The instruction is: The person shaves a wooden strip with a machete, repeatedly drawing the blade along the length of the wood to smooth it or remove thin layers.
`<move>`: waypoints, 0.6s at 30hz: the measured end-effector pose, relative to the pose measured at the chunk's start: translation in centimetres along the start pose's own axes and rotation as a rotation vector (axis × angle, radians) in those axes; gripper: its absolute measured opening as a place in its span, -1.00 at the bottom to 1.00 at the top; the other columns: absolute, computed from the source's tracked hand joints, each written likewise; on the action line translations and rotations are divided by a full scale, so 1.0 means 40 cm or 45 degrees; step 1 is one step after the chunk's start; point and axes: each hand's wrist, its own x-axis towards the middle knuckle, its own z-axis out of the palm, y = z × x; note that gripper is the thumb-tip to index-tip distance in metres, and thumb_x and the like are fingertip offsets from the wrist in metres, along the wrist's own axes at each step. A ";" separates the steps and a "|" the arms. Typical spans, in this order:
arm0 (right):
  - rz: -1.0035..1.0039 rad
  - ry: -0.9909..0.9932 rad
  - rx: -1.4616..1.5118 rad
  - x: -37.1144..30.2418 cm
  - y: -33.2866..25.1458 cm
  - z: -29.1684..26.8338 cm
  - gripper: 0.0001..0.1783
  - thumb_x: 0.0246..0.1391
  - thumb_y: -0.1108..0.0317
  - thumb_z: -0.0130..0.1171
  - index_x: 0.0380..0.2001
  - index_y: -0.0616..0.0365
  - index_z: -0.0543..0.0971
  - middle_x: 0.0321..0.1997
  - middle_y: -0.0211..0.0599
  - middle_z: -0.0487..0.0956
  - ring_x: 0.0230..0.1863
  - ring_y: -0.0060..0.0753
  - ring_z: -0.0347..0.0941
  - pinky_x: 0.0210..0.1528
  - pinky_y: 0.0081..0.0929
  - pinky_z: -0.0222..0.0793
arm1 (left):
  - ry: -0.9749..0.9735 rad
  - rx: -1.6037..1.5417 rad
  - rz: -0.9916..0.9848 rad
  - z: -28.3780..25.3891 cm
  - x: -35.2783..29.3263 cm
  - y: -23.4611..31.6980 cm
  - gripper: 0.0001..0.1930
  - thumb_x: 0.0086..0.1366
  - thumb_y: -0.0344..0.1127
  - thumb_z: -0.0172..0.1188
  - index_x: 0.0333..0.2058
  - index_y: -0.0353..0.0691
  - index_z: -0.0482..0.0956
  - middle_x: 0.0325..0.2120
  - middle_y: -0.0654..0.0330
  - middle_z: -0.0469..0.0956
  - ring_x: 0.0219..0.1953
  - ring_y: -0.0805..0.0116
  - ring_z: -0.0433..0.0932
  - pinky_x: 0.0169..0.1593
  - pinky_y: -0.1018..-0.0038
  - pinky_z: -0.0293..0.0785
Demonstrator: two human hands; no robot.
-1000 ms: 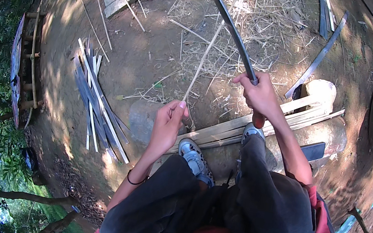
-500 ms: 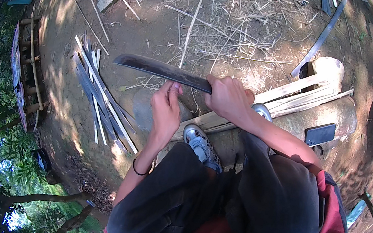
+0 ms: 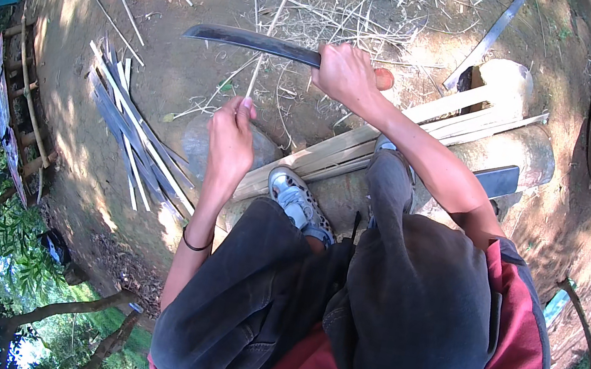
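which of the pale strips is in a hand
The long thin strip pinched in the left hand, passing behind the machete blade in this view; no hand touches the others.

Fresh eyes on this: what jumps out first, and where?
Most likely the long dark-bladed knife in the right grip, upper centre, stretched leftward across the thin pale strip pinched in the left grip. Next, the heap of dark and pale strips on the ground at left.
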 end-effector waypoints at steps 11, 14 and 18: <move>-0.055 -0.086 0.080 -0.083 -0.083 -0.048 -0.81 -0.12 0.39 0.08 -0.49 0.32 0.57 -0.69 0.13 0.50 -0.60 0.13 0.52 -0.41 -0.05 0.49 | 0.112 0.033 -0.071 -0.018 -0.041 0.023 -0.57 0.46 -0.21 -0.11 -0.57 -0.36 0.38 -0.78 0.24 0.13 -0.67 0.51 0.10 -0.57 0.39 0.01; 0.059 -0.079 0.018 -0.036 -0.019 -0.041 -0.80 -0.14 0.39 0.09 -0.53 0.34 0.57 -0.66 0.16 0.52 -0.56 0.15 0.55 -0.37 -0.06 0.52 | 0.070 0.096 -0.044 -0.021 -0.051 0.030 -0.57 0.46 -0.24 -0.12 -0.56 -0.40 0.39 -0.77 0.05 0.22 -0.69 0.28 0.21 -0.55 0.26 0.13; 0.030 -0.118 0.105 -0.082 -0.094 -0.032 -0.81 -0.14 0.39 0.10 -0.52 0.33 0.56 -0.70 0.16 0.49 -0.60 0.16 0.51 -0.38 -0.06 0.49 | 0.071 0.106 -0.066 -0.019 -0.042 0.009 -0.57 0.46 -0.25 -0.13 -0.56 -0.42 0.39 -0.76 -0.06 0.29 -0.71 0.15 0.28 -0.53 0.20 0.20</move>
